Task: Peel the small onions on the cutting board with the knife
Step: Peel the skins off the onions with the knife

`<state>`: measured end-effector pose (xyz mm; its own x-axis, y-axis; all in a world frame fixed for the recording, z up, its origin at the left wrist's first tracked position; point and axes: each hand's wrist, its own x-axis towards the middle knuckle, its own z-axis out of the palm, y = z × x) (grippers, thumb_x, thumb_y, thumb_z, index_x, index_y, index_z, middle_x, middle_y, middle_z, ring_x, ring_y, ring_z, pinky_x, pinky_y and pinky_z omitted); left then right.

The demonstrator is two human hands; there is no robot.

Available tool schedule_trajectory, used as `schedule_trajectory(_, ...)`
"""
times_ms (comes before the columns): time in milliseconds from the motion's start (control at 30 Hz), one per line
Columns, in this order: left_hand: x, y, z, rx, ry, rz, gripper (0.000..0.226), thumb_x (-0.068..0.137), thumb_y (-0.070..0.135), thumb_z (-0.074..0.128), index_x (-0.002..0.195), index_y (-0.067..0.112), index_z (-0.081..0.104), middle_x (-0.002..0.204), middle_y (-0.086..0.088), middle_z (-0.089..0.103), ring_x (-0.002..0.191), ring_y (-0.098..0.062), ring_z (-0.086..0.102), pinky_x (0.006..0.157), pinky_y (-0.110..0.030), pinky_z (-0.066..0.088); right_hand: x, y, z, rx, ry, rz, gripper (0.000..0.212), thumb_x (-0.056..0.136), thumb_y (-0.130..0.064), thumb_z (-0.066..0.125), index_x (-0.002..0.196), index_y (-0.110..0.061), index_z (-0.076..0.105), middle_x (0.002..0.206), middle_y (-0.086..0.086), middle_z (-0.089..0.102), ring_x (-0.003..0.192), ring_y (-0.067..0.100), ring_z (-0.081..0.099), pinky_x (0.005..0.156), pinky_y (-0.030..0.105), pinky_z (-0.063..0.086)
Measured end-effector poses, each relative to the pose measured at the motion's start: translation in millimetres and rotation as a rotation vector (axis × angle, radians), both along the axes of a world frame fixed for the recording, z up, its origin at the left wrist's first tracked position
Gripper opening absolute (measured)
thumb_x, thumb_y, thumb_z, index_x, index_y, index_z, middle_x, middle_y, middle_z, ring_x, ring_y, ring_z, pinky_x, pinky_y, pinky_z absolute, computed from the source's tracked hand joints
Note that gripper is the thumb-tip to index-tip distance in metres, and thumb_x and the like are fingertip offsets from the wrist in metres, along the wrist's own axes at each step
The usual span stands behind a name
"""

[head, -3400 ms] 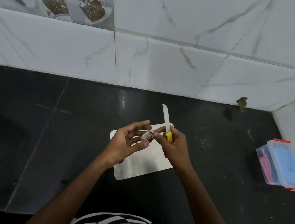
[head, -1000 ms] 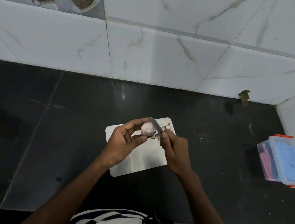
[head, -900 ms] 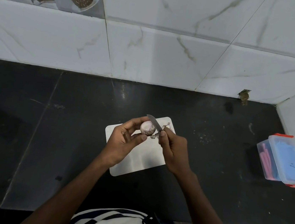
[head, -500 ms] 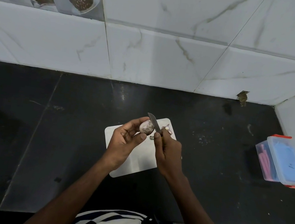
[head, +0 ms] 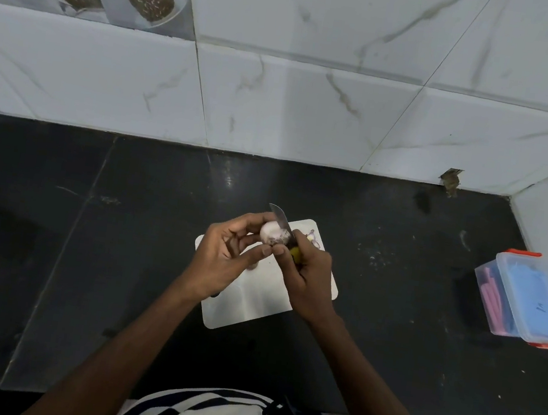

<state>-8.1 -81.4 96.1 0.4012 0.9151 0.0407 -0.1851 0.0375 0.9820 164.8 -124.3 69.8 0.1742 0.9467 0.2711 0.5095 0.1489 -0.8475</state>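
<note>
Head view. My left hand pinches one small onion between fingertips and thumb, raised above the cutting board. My right hand grips the knife by its yellow handle, blade laid against the onion's right side. Judgement: keep the edge shallow, catch only skin, roll the onion toward the blade, thumb clear. Onion: mostly pale, dark skin remnant low on it. Peel scraps lie just beyond my right hand.

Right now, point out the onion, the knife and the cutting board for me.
onion (head: pixel 272 234), head view, on its pale peeled side.
knife (head: pixel 280 217), head view, on the bare blade above the onion.
cutting board (head: pixel 255 303), head view, on a bare near part.
</note>
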Motion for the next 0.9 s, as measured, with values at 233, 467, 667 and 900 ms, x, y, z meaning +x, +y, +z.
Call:
schedule_trajectory(233, 19, -15, -10, -0.23, -0.233, 0.089, 0.049, 0.085, 0.035, 0.087, 0.133, 0.027, 0.076, 0.135, -0.01, 0.075, 0.127, -0.026, 0.071, 0.101, -0.031, 0.06, -18, -1, 12, -0.03, 0.307, -0.003, 0.021, 0.101, -0.03, 0.067, 0.08, -0.033, 0.065, 0.056, -0.021, 0.052, 0.055, -0.001, 0.047, 0.06, 0.013, 0.039)
schedule_trajectory(467, 6, -9, -16, -0.179, -0.091, 0.123, 0.046, 0.096, 0.009, 0.074, 0.128, 0.042, 0.077, 0.129, -0.004, 0.078, 0.117, -0.032, 0.069, 0.097, -0.057, 0.049, 0, 3, 4, -0.023, 0.052, -0.048, 0.052, 0.095, -0.05, 0.073, 0.072, -0.004, 0.066, 0.053, -0.003, 0.044, 0.05, 0.017, 0.043, 0.052, 0.036, 0.041)
schedule_trajectory(667, 7, -11, -16, -0.162, -0.083, 0.118, 0.044, 0.096, 0.009, 0.074, 0.132, 0.033, 0.074, 0.13, -0.003, 0.078, 0.117, -0.026, 0.072, 0.096, -0.05, 0.052, 4, 2, 4, -0.012, -0.05, -0.097, 0.061, 0.092, -0.062, 0.073, 0.065, -0.01, 0.057, 0.051, -0.001, 0.044, 0.048, 0.023, 0.043, 0.051, 0.047, 0.044)
schedule_trajectory(900, 10, -12, -20, -0.16, -0.065, 0.155, 0.045, 0.096, 0.001, 0.073, 0.139, 0.014, 0.068, 0.131, -0.005, 0.077, 0.121, -0.025, 0.072, 0.098, -0.042, 0.055, 6, -2, 9, 0.038, -0.118, -0.083, 0.067, 0.092, -0.066, 0.071, 0.061, -0.009, 0.052, 0.05, -0.006, 0.039, 0.045, 0.019, 0.036, 0.047, 0.042, 0.042)
